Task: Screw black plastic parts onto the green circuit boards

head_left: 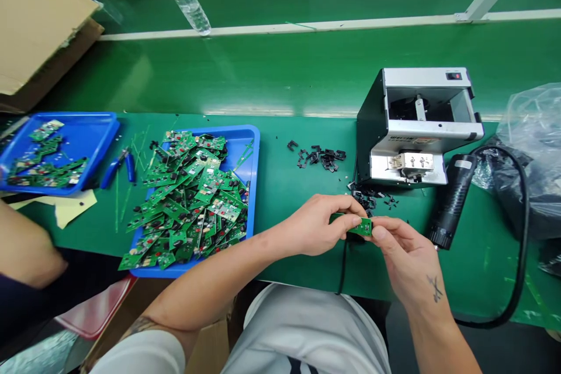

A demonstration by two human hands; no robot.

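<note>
A small green circuit board [363,226] is pinched between the thumb and fingers of my left hand [326,223]. At the board's right end, my right hand [403,248] has its thumb and fingertips closed on its edge; any small part between them is hidden. Just beyond my hands lie small black plastic parts [367,196], partly covered by my fingers. Another little heap of black plastic clips [323,158] lies farther back. To the left, a blue tray [255,187] is piled high with green circuit boards [193,204].
A black and silver machine [423,125] stands beyond my right hand, with a black cylindrical handle tool [453,201] beside it. Plastic bags [532,146] lie at the right. Blue pliers [118,168], a second blue tray [99,146] and another person's arm [28,245] are at left.
</note>
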